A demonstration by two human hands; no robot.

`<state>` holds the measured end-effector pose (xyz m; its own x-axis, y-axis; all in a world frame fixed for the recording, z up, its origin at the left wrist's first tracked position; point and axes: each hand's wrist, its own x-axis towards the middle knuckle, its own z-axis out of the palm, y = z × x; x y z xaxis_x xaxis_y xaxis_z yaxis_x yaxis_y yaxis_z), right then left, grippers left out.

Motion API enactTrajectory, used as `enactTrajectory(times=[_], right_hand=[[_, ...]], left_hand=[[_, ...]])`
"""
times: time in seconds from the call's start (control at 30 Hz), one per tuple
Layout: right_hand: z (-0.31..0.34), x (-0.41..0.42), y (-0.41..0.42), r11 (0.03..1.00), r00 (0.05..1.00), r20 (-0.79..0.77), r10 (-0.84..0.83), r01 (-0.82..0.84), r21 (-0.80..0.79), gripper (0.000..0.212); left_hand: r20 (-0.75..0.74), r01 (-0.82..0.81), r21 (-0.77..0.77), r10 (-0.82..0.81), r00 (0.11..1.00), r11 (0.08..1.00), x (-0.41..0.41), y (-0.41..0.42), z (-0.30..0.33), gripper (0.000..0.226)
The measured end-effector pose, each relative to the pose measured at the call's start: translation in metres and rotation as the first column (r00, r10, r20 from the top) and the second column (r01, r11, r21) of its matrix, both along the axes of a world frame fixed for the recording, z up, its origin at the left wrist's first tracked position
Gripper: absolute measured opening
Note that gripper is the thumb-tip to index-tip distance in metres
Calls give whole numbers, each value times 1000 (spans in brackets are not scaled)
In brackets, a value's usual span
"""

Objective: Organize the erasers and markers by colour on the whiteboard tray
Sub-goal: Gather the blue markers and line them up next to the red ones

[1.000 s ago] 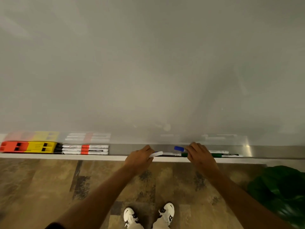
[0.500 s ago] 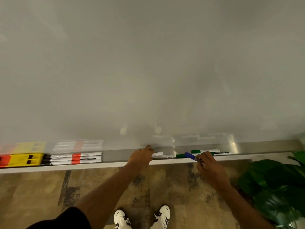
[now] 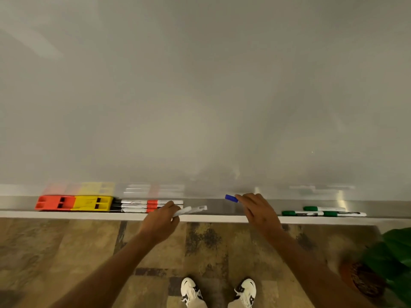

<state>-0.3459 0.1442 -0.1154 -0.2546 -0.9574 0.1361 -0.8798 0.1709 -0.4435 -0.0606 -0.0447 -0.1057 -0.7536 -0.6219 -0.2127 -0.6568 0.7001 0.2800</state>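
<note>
Both hands are over the tray [image 3: 222,206] now, and they've drifted apart since half a second back. The left hand [image 3: 161,222] is closed round a white marker [image 3: 190,211], pinched between thumb and fingers, its free end sticking out to the right above the tray's front lip. It has slid left and now sits just beside the red-banded markers [image 3: 151,205], with the yellow eraser [image 3: 92,203] and the red eraser [image 3: 54,202] further out to its left. The right hand [image 3: 259,211] grips a blue marker [image 3: 231,198] in its fingertips. A moment ago that blue cap pointed down near the green markers [image 3: 322,211]; now it's lifted and aimed left, well clear of them. The greens lie on the tray to the right of that hand, untouched.
</note>
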Motion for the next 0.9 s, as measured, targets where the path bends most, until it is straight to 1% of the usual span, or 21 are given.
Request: enactTrajectory(times=[0.2, 0.33, 0.4, 0.53, 0.7, 0.8, 0.9], right_hand=[[-5, 54, -44, 995, 994, 54, 96, -97, 17, 32], [-17, 82, -60, 997, 995, 93, 27, -34, 71, 25], [-24, 93, -69, 992, 993, 117, 1, -16, 122, 24], [-34, 112, -83, 977, 988, 157, -1, -32, 209, 25], [-38, 117, -88, 968, 973, 219, -78, 22, 250, 28], [-39, 116, -88, 965, 968, 240, -77, 12, 261, 28], [-38, 117, -89, 957, 972, 231, -40, -29, 289, 29]], left_hand=[[14, -90, -43, 91, 996, 995, 60, -28, 4, 26], [5, -118, -35, 118, 993, 992, 77, -42, 7, 20], [1, -124, -36, 124, 992, 992, 84, -48, 9, 21], [-28, -124, -25, 123, 992, 992, 94, -53, 15, 27], [-49, -117, -23, 116, 992, 993, 101, -54, 18, 27], [-38, -105, -19, 104, 994, 994, 100, -54, 16, 26], [-34, -79, -17, 78, 996, 997, 95, -53, 15, 27]])
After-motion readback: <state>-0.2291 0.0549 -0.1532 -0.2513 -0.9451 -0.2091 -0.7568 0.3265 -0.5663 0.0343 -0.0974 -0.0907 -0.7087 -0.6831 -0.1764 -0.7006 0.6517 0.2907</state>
